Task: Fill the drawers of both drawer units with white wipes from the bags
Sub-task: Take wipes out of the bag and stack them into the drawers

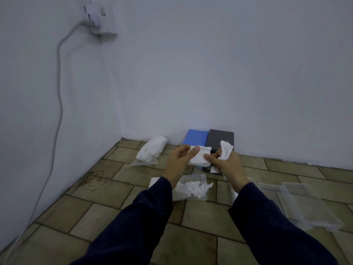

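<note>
Two hands sorting white wipes above the drawer units

The left hand [178,161] pinches a folded wipe [199,156]; the right hand [228,163] clutches a crumpled wipe [226,151]; blue unit [196,137] and grey unit [220,138] sit at twelve o'clock, open bag [193,188] at six, clear drawers [305,205] at four; loosely bunched cloth may snag or jam a drawer.

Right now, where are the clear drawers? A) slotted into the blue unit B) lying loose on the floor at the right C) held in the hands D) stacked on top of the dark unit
B: the clear drawers lie on the tiled floor at the right, apart from the blue unit and dark unit by the wall.
</note>
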